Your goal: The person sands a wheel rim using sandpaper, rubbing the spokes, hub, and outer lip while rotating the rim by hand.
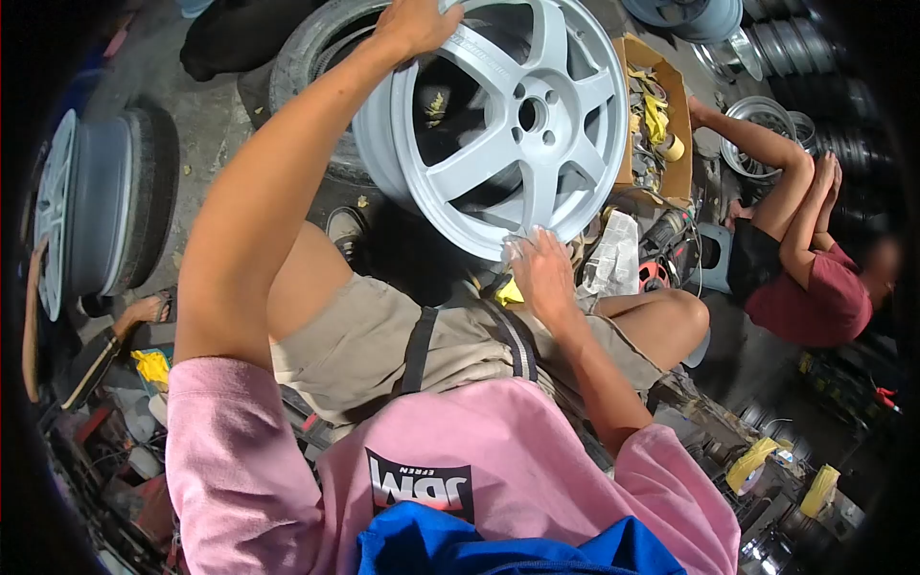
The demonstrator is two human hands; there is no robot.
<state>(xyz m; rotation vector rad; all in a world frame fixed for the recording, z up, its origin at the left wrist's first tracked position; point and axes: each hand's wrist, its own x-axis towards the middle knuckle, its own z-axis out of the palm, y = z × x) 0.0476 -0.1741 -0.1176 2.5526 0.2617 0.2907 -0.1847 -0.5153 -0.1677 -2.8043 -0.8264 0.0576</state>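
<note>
A pale grey alloy wheel rim (543, 177) with several spokes and a centre bore stands tilted in front of me, its face towards me. My left hand (419, 27) is closed over its upper left edge. Down at the lower edge, my right hand (543, 273) presses its bent fingers against the outer lip. Pale dust or a thin pale piece shows at those fingertips; I cannot make out which. Behind the rim lies a dusty tyre (299, 72), partly covered by the wheel and my left arm.
At the right of the rim is a cardboard box (678, 144) of scraps and tape. Crumpled newspaper (613, 254) and a power tool (663, 235) lie below it. Another wheel with tyre (101, 201) stands at left. A person in a maroon shirt (815, 297) sits at right, near stacked rims (800, 53).
</note>
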